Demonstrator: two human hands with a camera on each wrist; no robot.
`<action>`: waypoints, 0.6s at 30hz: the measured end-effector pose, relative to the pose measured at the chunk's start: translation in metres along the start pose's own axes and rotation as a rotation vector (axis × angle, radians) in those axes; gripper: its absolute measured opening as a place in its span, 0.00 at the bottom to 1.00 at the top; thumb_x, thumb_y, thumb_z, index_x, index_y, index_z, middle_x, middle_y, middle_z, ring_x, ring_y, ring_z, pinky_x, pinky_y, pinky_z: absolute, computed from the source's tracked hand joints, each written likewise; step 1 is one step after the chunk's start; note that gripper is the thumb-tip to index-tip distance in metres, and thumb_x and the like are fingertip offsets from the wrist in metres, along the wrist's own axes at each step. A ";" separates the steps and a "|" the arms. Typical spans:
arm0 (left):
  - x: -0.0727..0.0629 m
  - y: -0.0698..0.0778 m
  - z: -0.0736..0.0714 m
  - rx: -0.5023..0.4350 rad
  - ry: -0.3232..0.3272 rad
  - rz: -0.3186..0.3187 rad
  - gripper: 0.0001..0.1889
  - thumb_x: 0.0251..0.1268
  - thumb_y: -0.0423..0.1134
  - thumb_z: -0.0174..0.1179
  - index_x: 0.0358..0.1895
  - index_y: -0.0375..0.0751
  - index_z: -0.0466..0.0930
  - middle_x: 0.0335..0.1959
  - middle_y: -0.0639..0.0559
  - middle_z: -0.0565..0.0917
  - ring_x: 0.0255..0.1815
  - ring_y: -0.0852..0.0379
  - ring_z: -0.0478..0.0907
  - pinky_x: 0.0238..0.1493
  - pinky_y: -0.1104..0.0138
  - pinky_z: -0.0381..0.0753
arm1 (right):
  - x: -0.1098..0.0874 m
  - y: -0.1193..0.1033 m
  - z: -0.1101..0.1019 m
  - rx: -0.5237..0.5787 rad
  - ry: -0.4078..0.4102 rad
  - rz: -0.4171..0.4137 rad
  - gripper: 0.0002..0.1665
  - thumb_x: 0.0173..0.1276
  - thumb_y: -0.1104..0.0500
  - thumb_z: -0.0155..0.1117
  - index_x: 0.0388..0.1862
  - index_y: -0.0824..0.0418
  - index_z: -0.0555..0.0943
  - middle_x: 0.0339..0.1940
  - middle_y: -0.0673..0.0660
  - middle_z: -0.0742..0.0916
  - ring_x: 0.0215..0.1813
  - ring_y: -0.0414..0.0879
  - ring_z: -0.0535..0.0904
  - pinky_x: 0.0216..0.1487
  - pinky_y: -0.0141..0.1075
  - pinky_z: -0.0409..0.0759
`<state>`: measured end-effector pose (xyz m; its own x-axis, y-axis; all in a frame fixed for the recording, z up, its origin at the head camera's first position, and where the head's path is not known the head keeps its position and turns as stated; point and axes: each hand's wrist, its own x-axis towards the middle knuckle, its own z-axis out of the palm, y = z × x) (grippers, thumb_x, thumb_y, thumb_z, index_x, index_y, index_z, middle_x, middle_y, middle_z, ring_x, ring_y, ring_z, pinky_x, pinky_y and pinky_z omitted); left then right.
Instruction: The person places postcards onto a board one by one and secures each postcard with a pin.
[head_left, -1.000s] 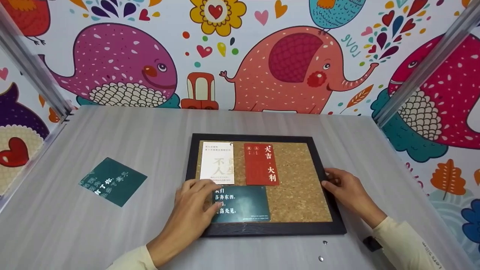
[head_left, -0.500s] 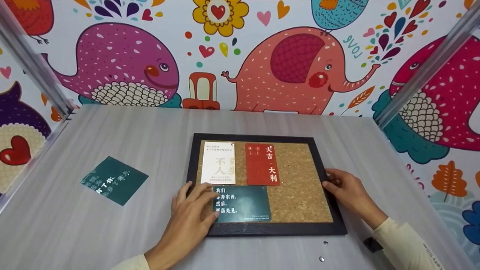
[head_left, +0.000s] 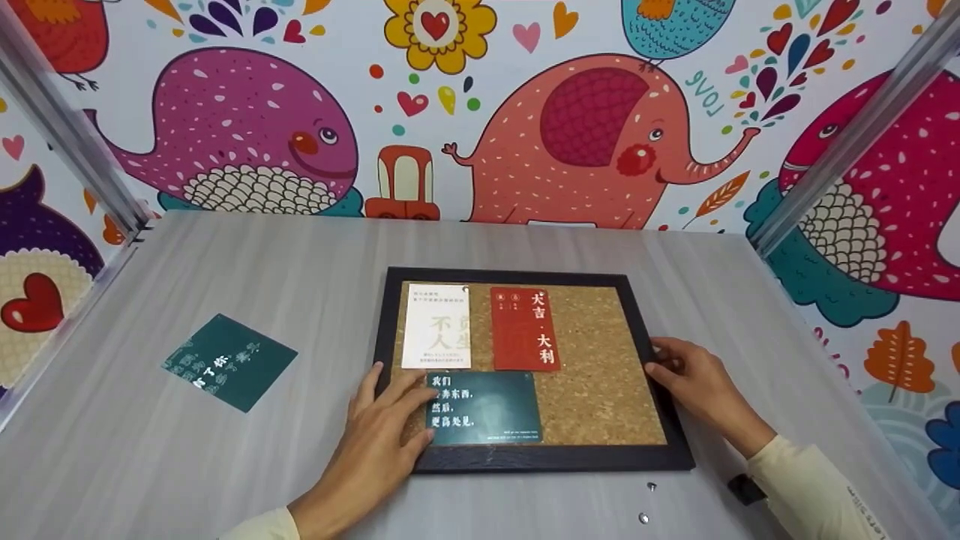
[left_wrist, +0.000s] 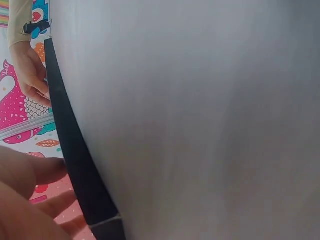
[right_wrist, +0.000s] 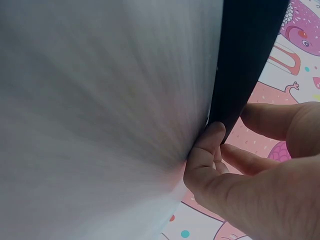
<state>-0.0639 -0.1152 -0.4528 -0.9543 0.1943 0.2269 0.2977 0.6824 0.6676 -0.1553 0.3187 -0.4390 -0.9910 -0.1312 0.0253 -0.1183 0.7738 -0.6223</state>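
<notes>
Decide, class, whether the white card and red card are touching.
Apart: the head view shows a strip of cork between the white card and the red card.

cream left sleeve [head_left: 264,526], cream right sleeve [head_left: 804,487] — dark lettering [head_left: 865,514] along latter — black band [head_left: 745,489] near its cuff

Past the pale table [head_left: 300,259] before me, the printed wall [head_left: 454,187] shows a purple whale [head_left: 251,127] at ten o'clock, a yellow flower [head_left: 441,28] at twelve and a coral elephant [head_left: 574,150] at one.
</notes>
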 end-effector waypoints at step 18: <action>0.000 -0.001 -0.001 0.027 -0.045 0.021 0.21 0.65 0.30 0.78 0.61 0.42 0.90 0.75 0.45 0.81 0.86 0.19 0.51 0.70 0.18 0.56 | 0.002 0.001 0.001 0.008 -0.010 0.014 0.30 0.80 0.65 0.69 0.74 0.80 0.75 0.54 0.71 0.89 0.50 0.55 0.87 0.40 0.32 0.83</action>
<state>-0.0637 -0.1166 -0.4529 -0.9482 0.2400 0.2080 0.3175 0.6963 0.6437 -0.1571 0.3186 -0.4400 -0.9919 -0.1270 0.0089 -0.1043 0.7706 -0.6287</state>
